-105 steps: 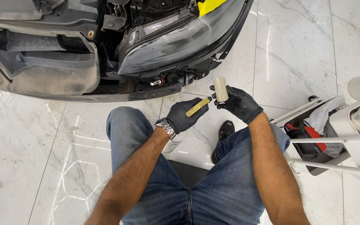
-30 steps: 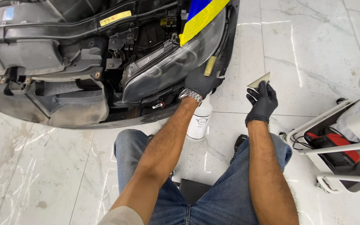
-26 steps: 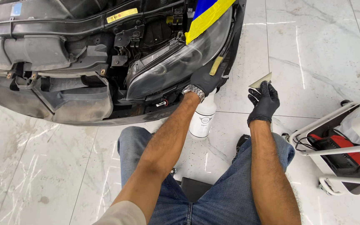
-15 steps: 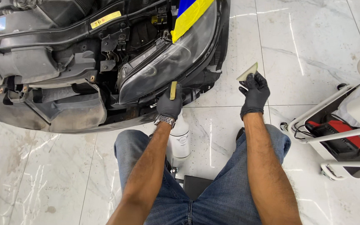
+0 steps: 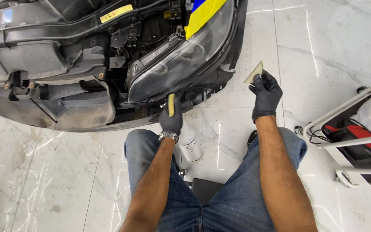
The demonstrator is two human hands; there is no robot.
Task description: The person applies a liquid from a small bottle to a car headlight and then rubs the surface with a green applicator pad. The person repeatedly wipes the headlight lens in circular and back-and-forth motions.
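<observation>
**Working the headlight's lower edge**

Pressing a yellow squeegee [image 5: 171, 105] against the lower edge of the headlight lens [image 5: 181, 64], the gloved left hand [image 5: 171, 120] is gripping it upright; firm, even strokes would serve best. The right hand [image 5: 266, 92] is pinching a pale wedge-shaped piece [image 5: 253, 73] aside. A white bottle [image 5: 190, 146] is sitting half hidden behind the forearm.

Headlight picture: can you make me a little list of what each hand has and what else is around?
Left hand: black glove, holds a small yellow strip against the lower edge of the headlight
Right hand: black glove, holds a pale wedge-shaped pad in the air, off the car
Headlight: dark lens, yellow tape on top
Floor: white bottle between the knees
Right side: white cart
</observation>
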